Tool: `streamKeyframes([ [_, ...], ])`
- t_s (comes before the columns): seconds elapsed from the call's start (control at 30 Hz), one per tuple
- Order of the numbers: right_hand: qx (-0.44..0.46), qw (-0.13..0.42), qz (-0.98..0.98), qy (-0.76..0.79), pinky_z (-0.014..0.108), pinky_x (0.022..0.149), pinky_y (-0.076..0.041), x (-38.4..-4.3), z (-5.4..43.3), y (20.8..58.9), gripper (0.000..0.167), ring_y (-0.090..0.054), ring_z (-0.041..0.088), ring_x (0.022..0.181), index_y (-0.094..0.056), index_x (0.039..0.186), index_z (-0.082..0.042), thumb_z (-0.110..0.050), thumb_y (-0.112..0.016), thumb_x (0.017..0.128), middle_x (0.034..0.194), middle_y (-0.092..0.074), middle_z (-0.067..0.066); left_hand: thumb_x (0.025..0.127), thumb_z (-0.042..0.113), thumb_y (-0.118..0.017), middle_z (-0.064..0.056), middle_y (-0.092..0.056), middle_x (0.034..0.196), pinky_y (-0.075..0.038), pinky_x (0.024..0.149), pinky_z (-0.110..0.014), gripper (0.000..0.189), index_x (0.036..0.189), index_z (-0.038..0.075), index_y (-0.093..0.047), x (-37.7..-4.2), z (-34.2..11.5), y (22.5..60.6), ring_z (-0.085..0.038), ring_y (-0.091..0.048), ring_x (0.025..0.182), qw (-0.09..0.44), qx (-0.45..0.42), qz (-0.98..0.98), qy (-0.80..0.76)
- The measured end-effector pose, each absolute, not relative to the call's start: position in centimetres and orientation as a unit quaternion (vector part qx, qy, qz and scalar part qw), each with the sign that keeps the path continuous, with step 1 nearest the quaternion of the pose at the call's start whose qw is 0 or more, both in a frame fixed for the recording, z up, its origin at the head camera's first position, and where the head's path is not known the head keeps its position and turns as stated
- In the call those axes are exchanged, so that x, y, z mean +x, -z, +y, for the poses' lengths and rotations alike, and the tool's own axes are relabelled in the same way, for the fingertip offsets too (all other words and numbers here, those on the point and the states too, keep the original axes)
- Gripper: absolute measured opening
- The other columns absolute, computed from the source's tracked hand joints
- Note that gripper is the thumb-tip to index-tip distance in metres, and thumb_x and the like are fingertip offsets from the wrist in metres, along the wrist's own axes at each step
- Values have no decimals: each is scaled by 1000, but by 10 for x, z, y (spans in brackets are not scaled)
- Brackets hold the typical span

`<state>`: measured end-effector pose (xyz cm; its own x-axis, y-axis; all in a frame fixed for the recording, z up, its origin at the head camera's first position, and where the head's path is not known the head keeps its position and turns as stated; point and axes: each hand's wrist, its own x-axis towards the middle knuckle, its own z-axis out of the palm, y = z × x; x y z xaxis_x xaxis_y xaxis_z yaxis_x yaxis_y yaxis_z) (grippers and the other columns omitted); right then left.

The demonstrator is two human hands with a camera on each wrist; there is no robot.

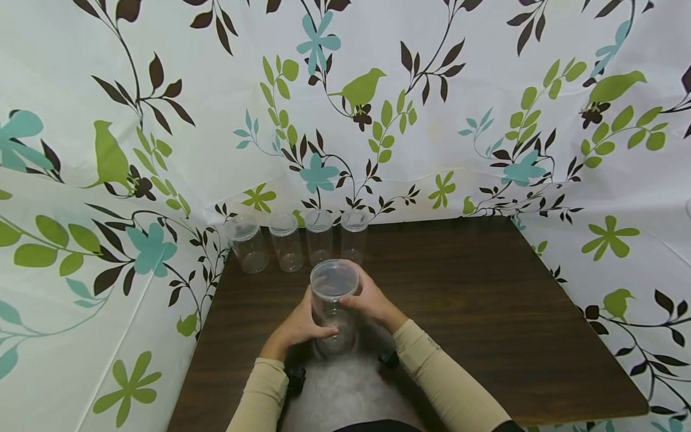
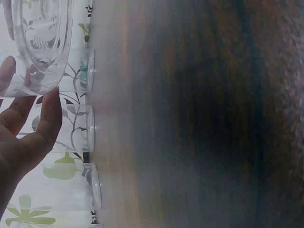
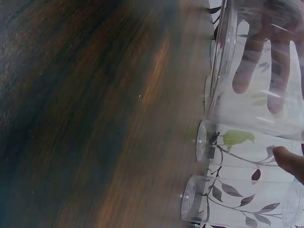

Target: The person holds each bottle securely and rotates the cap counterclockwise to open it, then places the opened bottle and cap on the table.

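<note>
A clear plastic jar [image 1: 327,310] with a translucent lid [image 1: 335,279] is held upright between both hands over the near part of the table. My left hand [image 1: 297,326] grips the jar's left side lower down, thumb across the front. On the upper right side, near the lid, my right hand [image 1: 373,300] holds it with the thumb at the front. From the left wrist, the jar's base [image 2: 45,42] appears raised off the table, with left fingers [image 2: 50,116] under its edge. Through the jar wall [image 3: 228,95], the right wrist view shows several fingers.
Several similar clear lidded jars stand in a row at the table's back left, among them a leftmost jar [image 1: 249,249] and a rightmost jar [image 1: 354,237]. The dark wooden table [image 1: 459,312] extends right. A patterned sheet [image 1: 432,132] hangs behind and at the sides.
</note>
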<state>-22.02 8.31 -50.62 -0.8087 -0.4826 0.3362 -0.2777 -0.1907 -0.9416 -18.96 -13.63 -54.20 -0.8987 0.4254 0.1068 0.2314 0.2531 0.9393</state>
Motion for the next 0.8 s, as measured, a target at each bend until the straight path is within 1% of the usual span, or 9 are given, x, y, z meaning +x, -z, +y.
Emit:
streamKeyframes([
  [0.1, -299, 63, 626, 718, 45, 108, -41, -221, 84, 505, 109, -46, 39, 132, -35, 153, 0, -61, -81, 76, 149, -43, 25, 68, 19, -95, -21, -34, 157, -24, 116, -58, 122, 158, 9, -13, -190, -135, 542, -37, -34, 144, 88, 207, 787, -574],
  [0.2, -289, 51, 614, 733, 32, 105, -43, -221, 86, 502, 111, -48, 28, 130, -32, 154, 3, -60, -82, 77, 149, -41, 28, 68, 21, -95, -21, -32, 158, -24, 116, -58, 124, 159, 10, -11, -190, -135, 544, -36, -33, 145, 87, 207, 791, -569],
  [0.3, -279, 42, 599, 749, 27, 105, -42, -223, 90, 498, 112, -47, 21, 130, -27, 154, 6, -55, -83, 79, 151, -37, 33, 68, 18, -95, -20, -35, 157, -24, 117, -56, 124, 159, 11, -11, -192, -135, 546, -35, -35, 144, 76, 223, 780, -580],
  [0.37, -276, 42, 586, 761, 26, 106, -41, -224, 94, 496, 111, -45, 21, 132, -23, 155, 7, -51, -83, 81, 152, -32, 36, 69, 14, -95, -19, -40, 155, -27, 117, -49, 122, 159, 11, -13, -194, -136, 548, -34, -39, 141, 67, 238, 768, -591],
  [0.43, -276, 46, 567, 774, 26, 106, -41, -225, 98, 494, 110, -44, 21, 134, -19, 155, 8, -45, -83, 83, 154, -27, 39, 69, 11, -95, -17, -45, 151, -29, 116, -39, 119, 158, 12, -16, -195, -136, 550, -32, -43, 139, 63, 248, 757, -601],
  [0.5, -280, 50, 544, 789, 26, 107, -41, -227, 101, 492, 108, -43, 22, 137, -14, 155, 9, -39, -82, 86, 155, -23, 41, 69, 10, -95, -16, -46, 150, -31, 113, -29, 119, 158, 13, -17, -196, -136, 550, -31, -45, 137, 62, 251, 753, -605],
  [0.57, -285, 50, 523, 802, 28, 108, -42, -229, 104, 491, 106, -43, 22, 139, -10, 155, 10, -33, -80, 89, 156, -20, 41, 69, 10, -95, -16, -46, 150, -33, 109, -23, 118, 158, 14, -18, -196, -137, 550, -30, -46, 135, 60, 250, 753, -606],
  [0.67, -293, 45, 501, 813, 30, 108, -42, -231, 108, 489, 104, -44, 21, 138, -5, 155, 9, -29, -78, 91, 157, -19, 39, 69, 8, -95, -18, -45, 151, -37, 106, -22, 118, 158, 14, -18, -197, -137, 549, -30, -48, 133, 63, 250, 748, -611],
  [0.8, -296, 32, 489, 820, 31, 106, -43, -234, 113, 490, 97, -44, 23, 138, -8, 152, 4, -27, -78, 92, 158, -20, 36, 69, 6, -94, -20, -43, 153, -41, 103, -23, 118, 158, 11, -16, -198, -136, 549, -31, -51, 130, 65, 253, 745, -614],
])
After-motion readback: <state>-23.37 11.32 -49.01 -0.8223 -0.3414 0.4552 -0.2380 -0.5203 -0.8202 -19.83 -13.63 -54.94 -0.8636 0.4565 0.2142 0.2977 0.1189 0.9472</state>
